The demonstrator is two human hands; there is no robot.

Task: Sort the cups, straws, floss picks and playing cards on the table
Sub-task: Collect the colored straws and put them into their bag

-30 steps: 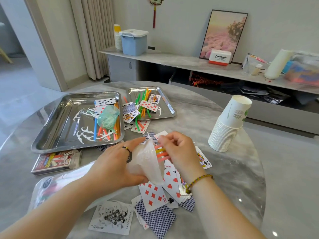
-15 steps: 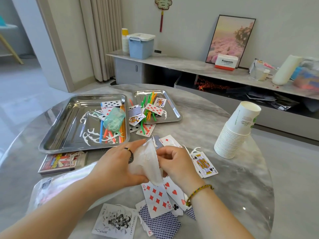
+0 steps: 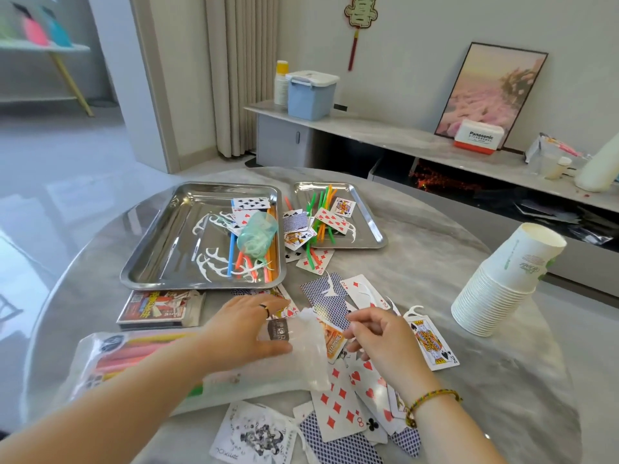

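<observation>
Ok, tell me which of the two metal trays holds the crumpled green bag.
The larger tray, on the left; the green bag lies near its right edge. The smaller tray has none.

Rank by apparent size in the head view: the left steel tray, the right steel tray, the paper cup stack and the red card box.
1. Left steel tray, clearly largest.
2-3. Paper cup stack and right steel tray look alike; the tray lies farther off, so unranked.
4. Red card box, smallest.

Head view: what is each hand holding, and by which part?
The left hand grips the straw bag near its open end. The right hand sits by the bag's mouth, fingers loosely curled; whether it pinches anything cannot be told.
</observation>
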